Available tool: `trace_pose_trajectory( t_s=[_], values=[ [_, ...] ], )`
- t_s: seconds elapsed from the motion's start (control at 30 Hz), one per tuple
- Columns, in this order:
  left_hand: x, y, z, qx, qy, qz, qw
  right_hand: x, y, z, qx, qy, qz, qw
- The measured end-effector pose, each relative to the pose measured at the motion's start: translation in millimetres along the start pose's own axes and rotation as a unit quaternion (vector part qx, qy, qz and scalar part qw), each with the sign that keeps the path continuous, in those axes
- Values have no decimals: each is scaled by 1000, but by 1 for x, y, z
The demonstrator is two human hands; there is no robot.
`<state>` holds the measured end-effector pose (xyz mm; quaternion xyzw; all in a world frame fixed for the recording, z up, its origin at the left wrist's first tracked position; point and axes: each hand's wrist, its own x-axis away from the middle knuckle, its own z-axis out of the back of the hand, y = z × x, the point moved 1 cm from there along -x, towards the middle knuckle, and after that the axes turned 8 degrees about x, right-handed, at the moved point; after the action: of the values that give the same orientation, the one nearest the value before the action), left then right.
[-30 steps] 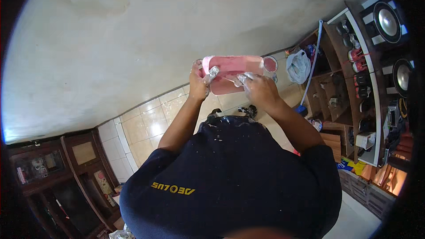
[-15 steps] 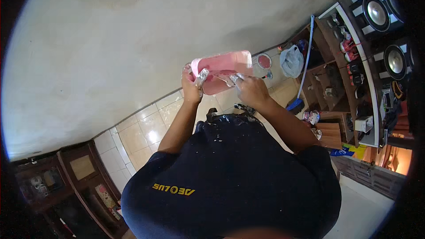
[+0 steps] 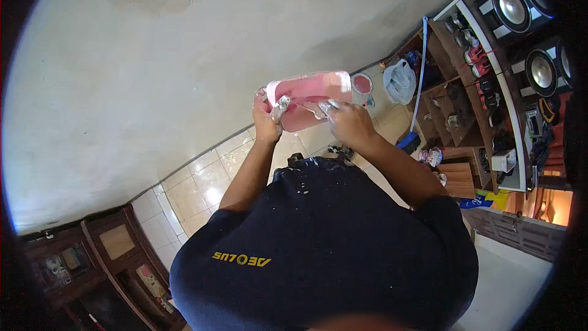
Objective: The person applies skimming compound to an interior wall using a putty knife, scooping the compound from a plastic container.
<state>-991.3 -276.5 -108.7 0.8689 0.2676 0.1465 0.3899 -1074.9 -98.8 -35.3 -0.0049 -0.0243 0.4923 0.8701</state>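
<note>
A pink rectangular plastic tub (image 3: 318, 83), smeared with a pale paste, is held up in front of my chest near the wall. My left hand (image 3: 268, 116) grips it by the left end, with the thumb over the rim and white paste on the thumb. My right hand (image 3: 350, 121) is closed at the tub's near right side, its fingertips coated white. From those fingers a small flat scraper (image 3: 311, 108) reaches into the tub; its handle is hidden in the hand.
A pale plastered wall (image 3: 184, 55) rises ahead, above a tiled floor (image 3: 211, 181). Rightward are a round container of pink stuff (image 3: 362, 83), a plastic bag (image 3: 399, 81), a blue broom (image 3: 409, 142) and a shoe rack (image 3: 481, 104). A dark wooden cabinet (image 3: 92, 263) stands at lower left.
The room has shifted slightly in the view. Both hands keep nearly the same place on the tub, and the scraper stays inside it.
</note>
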Motion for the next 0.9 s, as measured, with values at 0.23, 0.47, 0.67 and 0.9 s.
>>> trace_pose_trajectory(
  t_s=[0.23,0.47,0.67,0.9],
  values=[
    [5,-4,-12,23,-57,-6,998,-12,11,5,-12,168,-27,985],
    [-6,-10,-23,-22,-53,-4,998,14,27,-10,-67,45,-12,997],
    [-23,-16,-45,-60,-96,23,993,16,56,3,-68,174,7,982],
    [-61,-43,-96,-73,-61,106,990,24,101,3,-32,60,15,998]
  ],
)
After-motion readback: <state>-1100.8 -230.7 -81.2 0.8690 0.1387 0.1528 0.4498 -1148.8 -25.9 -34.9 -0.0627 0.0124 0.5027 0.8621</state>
